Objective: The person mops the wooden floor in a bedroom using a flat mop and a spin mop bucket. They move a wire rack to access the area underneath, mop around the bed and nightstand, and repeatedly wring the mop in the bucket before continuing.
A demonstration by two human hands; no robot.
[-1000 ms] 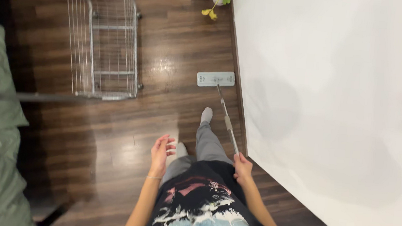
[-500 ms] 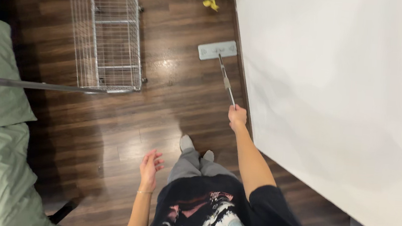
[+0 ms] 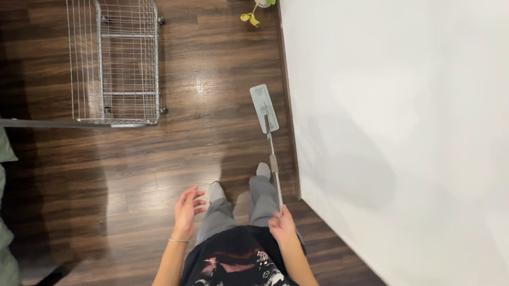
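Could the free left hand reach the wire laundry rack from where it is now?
Probably not: the left hand hangs open by the hip, and the wire rack stands well ahead across bare wooden floor. Nothing blocks it.

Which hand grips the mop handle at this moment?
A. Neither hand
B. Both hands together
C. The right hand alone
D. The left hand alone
C: the right hand is closed around the mop handle beside the white wall, while the left hand hangs open and empty over the wooden floor.
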